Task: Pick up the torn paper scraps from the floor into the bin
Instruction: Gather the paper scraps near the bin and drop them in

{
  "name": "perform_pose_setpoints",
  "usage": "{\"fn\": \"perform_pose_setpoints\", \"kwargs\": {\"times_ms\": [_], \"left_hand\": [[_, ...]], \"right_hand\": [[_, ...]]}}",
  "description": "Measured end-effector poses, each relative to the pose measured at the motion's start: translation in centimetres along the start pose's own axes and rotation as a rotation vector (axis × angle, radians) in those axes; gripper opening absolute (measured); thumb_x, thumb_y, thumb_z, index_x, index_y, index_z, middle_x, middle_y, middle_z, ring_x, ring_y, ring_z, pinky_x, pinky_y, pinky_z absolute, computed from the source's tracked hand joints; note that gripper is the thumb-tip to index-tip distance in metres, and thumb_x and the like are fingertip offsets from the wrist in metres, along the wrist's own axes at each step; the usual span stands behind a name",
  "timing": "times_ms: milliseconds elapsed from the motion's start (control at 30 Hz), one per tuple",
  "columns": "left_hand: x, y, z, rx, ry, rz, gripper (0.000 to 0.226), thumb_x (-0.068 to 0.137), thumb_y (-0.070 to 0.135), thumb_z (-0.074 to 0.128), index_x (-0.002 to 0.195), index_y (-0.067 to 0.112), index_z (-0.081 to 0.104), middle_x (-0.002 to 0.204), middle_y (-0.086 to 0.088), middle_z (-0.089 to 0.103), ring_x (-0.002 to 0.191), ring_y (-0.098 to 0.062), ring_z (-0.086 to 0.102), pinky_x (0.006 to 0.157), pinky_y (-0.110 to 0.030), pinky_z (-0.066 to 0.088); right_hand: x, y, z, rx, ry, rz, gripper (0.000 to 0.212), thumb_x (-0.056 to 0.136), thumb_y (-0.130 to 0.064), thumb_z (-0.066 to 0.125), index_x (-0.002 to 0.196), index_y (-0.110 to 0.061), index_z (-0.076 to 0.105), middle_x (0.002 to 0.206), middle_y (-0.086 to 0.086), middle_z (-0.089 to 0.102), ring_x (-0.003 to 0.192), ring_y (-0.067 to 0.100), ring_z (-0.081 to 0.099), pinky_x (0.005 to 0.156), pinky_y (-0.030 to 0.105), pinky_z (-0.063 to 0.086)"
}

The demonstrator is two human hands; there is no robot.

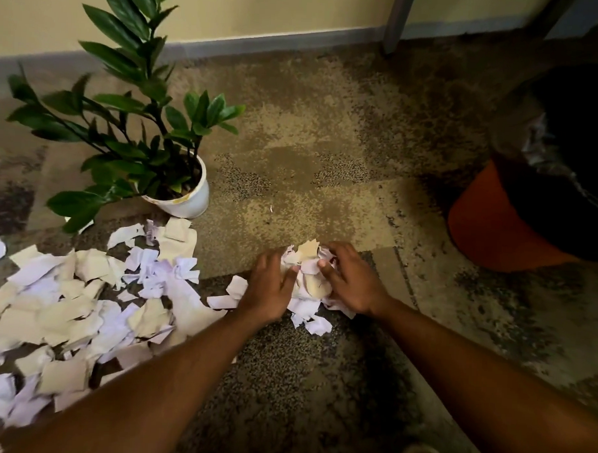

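A small heap of white and tan paper scraps (308,277) lies on the carpet at the centre, pressed between my two hands. My left hand (270,286) cups its left side and my right hand (351,282) cups its right side, fingers curled around the scraps. A much larger spread of torn scraps (77,313) covers the floor at the lower left. The orange bin (487,226) with a black liner stands at the right edge, apart from my hands.
A potted plant in a white pot (186,198) stands just behind the large spread of scraps, left of my hands. A wall with a grey skirting (263,42) runs along the back, with a grey post (394,23) near it. Patterned carpet lies between hands and bin.
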State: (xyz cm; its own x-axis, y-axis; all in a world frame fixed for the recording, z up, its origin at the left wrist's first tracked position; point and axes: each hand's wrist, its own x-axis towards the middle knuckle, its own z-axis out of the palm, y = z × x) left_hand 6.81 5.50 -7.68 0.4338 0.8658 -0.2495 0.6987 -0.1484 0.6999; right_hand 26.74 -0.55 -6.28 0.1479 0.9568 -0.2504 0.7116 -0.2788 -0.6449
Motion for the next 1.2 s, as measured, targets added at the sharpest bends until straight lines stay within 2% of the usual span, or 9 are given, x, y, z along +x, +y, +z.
{"fn": "perform_pose_setpoints", "kwargs": {"times_ms": [67, 167, 267, 433, 600, 733, 867, 967, 1200], "left_hand": [[-0.6, -0.8, -1.7, 0.277, -0.016, -0.013, 0.083, 0.086, 0.080, 0.019, 0.149, 0.027, 0.026, 0.155, -0.014, 0.029, 0.143, -0.036, 0.028, 0.115, -0.054, 0.025], [-1.5, -2.3, -4.2, 0.591, -0.184, -0.113, 0.098, 0.070, 0.096, 0.015, 0.151, 0.045, -0.004, 0.165, -0.005, -0.003, 0.148, -0.043, 0.001, 0.112, -0.069, 0.008], [-2.1, -2.6, -5.1, 0.567, -0.278, -0.264, 0.117, 0.051, 0.105, 0.026, 0.147, 0.052, -0.012, 0.163, 0.000, -0.018, 0.146, -0.048, -0.006, 0.108, -0.074, 0.011], [-3.3, -1.6, -3.5, 0.488, -0.381, -0.253, 0.137, 0.042, 0.089, 0.068, 0.146, 0.054, -0.013, 0.158, 0.009, -0.016, 0.145, -0.039, -0.004, 0.109, -0.067, 0.024], [-3.1, -0.3, -3.1, 0.506, -0.311, -0.178, 0.141, 0.058, 0.051, 0.089, 0.148, 0.047, -0.019, 0.158, -0.002, -0.008, 0.145, -0.034, 0.003, 0.105, -0.058, 0.034], [-2.2, 0.0, -2.6, 0.385, -0.227, -0.118, 0.146, 0.053, 0.039, 0.093, 0.145, 0.053, -0.020, 0.156, -0.004, -0.002, 0.145, -0.032, 0.004, 0.104, -0.051, 0.038], [-1.2, 0.6, -2.5, 0.366, -0.273, -0.068, 0.149, 0.047, 0.044, 0.095, 0.142, 0.060, -0.019, 0.159, -0.003, -0.019, 0.148, -0.034, -0.010, 0.109, -0.058, 0.033], [-0.8, 0.9, -1.9, 0.410, -0.271, -0.035, 0.146, 0.047, 0.045, 0.095, 0.144, 0.059, -0.013, 0.158, -0.001, -0.019, 0.147, -0.035, -0.001, 0.106, -0.055, 0.037], [-0.1, 0.7, -0.9, 0.343, -0.212, 0.024, 0.119, 0.055, 0.037, 0.093, 0.149, 0.044, 0.020, 0.147, 0.000, 0.026, 0.133, -0.025, 0.026, 0.104, -0.041, 0.042]], "right_hand": [[-0.2, 0.0, -1.6, -0.022, 0.029, 0.031, 0.071, 0.090, -0.077, 0.044, 0.146, -0.033, 0.044, 0.146, -0.002, 0.047, 0.131, 0.018, 0.053, 0.105, 0.041, 0.047], [-0.5, 0.3, -3.7, -0.187, -0.234, 0.176, 0.109, 0.065, -0.087, 0.067, 0.155, -0.043, 0.023, 0.158, 0.004, 0.033, 0.146, 0.030, 0.033, 0.116, 0.047, 0.035], [-1.0, -0.9, -3.7, -0.420, -0.478, 0.266, 0.146, 0.043, -0.084, 0.081, 0.155, -0.052, -0.007, 0.165, 0.010, 0.006, 0.150, 0.046, 0.013, 0.117, 0.058, 0.031], [-1.2, -2.7, -0.5, -0.501, -0.465, 0.403, 0.167, 0.044, -0.058, 0.097, 0.153, -0.041, -0.028, 0.166, 0.017, -0.013, 0.149, 0.056, 0.009, 0.111, 0.063, 0.037], [-1.3, -2.7, 1.7, -0.399, -0.230, 0.324, 0.145, 0.048, -0.040, 0.101, 0.156, -0.035, 0.005, 0.151, 0.014, 0.019, 0.135, 0.042, 0.041, 0.106, 0.050, 0.049], [-0.7, -2.4, 1.3, -0.295, -0.157, 0.170, 0.122, 0.049, -0.032, 0.102, 0.149, -0.026, 0.033, 0.146, 0.012, 0.030, 0.130, 0.037, 0.049, 0.109, 0.039, 0.045], [-0.6, -2.7, 0.3, -0.248, -0.258, 0.099, 0.140, 0.038, -0.045, 0.102, 0.151, -0.038, 0.019, 0.157, 0.010, 0.017, 0.139, 0.042, 0.039, 0.112, 0.047, 0.043], [-1.3, -3.3, 0.3, -0.304, -0.316, 0.070, 0.146, 0.041, -0.058, 0.097, 0.154, -0.050, 0.005, 0.165, 0.006, 0.005, 0.143, 0.046, 0.028, 0.110, 0.055, 0.041], [-1.9, -4.0, 2.0, -0.442, -0.132, 0.010, 0.082, 0.079, -0.046, 0.079, 0.148, -0.039, 0.035, 0.150, 0.006, 0.036, 0.126, 0.037, 0.049, 0.097, 0.046, 0.050]]}}
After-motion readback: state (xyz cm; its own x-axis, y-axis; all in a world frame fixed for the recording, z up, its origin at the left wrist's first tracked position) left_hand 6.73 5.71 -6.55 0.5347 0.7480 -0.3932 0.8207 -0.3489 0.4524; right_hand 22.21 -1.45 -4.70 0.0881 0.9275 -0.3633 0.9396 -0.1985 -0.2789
